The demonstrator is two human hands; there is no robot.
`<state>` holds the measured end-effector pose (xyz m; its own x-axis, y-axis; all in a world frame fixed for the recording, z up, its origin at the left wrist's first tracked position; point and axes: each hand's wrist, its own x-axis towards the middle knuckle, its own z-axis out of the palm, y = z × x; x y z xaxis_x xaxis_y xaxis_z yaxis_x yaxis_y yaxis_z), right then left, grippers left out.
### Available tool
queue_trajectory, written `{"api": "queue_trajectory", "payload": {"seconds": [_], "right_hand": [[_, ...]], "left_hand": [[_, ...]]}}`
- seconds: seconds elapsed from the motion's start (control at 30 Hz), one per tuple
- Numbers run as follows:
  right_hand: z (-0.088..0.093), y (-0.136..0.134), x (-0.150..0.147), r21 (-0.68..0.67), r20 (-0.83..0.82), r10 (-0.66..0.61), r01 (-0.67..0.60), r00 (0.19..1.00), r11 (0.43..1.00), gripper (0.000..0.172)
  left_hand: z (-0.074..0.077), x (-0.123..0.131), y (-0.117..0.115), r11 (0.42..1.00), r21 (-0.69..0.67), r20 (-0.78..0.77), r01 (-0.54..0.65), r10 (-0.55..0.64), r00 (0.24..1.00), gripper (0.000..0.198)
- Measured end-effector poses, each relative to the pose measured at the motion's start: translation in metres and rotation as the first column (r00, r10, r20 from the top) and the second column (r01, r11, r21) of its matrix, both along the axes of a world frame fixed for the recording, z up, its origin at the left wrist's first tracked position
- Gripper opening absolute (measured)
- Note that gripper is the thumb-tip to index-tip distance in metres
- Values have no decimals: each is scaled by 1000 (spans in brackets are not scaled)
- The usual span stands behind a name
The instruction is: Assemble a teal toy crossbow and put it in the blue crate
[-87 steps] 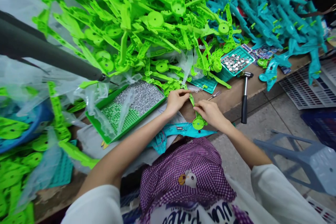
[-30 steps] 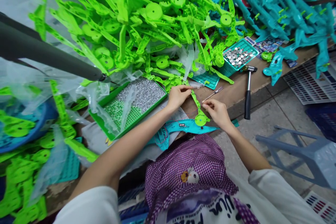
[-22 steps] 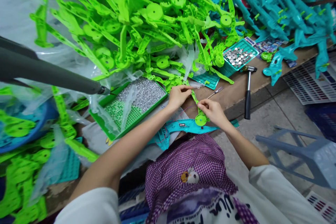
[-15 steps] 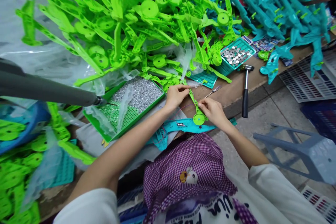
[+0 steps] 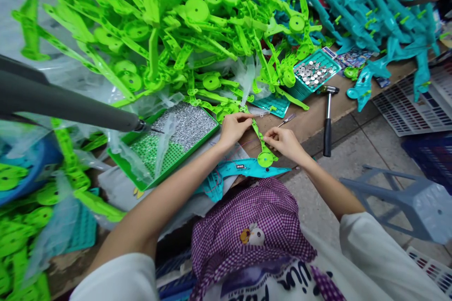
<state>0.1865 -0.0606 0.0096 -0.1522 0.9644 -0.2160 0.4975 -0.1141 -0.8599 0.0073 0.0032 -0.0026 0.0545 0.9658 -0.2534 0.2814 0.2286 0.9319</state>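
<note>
My left hand point(image 5: 237, 128) pinches the upper end of a long bright green plastic part point(image 5: 256, 130), whose round disc end points toward me. At the part's middle, my right hand point(image 5: 284, 143) has thumb and fingertips pressed together against its edge; whatever lies between them is too small to make out. Just below the disc lies a teal plastic part point(image 5: 252, 167) with a small metal piece point(image 5: 240, 166) and thin red wire on it. A thin screwdriver point(image 5: 287, 120) rests beyond my right hand.
A green tray point(image 5: 165, 174) of small metal pieces is on the left, with a grey tool point(image 5: 88, 103) with a metal bit above it. Green parts point(image 5: 169, 23) and teal parts point(image 5: 370, 14) pile up behind. A hammer point(image 5: 328, 122), a teal tray point(image 5: 316, 73) of metal discs and a stool point(image 5: 413, 207) are right.
The view has shifted slightly. Relative to the tray, the grey tool's bit has moved right. My right fingertips are slightly nearer the green part; my left hand still holds its upper end.
</note>
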Motion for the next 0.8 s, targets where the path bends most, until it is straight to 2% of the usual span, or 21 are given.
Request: {"api": "queue_trajectory", "payload": {"seconds": [0.17, 0.33, 0.47, 0.57, 0.67, 0.8], "right_hand": [[4, 4, 1, -31, -2, 23, -23, 1000, 999, 7], [8, 20, 2, -115, 26, 150, -146, 988, 983, 7], [10, 40, 2, -280, -51, 246, -250, 968, 927, 18], [12, 57, 2, -354, -33, 348, -336, 937, 873, 27], [15, 69, 2, -348, 43, 459, -417, 887, 839, 31], [20, 65, 2, -213, 137, 483, -450, 865, 867, 29]], "left_hand": [[-1, 0, 0, 1000, 14, -3, -7, 7, 1000, 29], [-3, -2, 0, 1000, 22, 0, -4, 4, 1000, 29], [-4, -1, 0, 1000, 16, -4, 6, -6, 1000, 29], [-6, 1, 0, 1000, 6, 7, -18, 18, 1000, 29], [-8, 3, -1, 999, -12, 35, -46, 46, 998, 26], [-6, 5, -3, 995, -69, 84, -74, 80, 993, 23]]}}
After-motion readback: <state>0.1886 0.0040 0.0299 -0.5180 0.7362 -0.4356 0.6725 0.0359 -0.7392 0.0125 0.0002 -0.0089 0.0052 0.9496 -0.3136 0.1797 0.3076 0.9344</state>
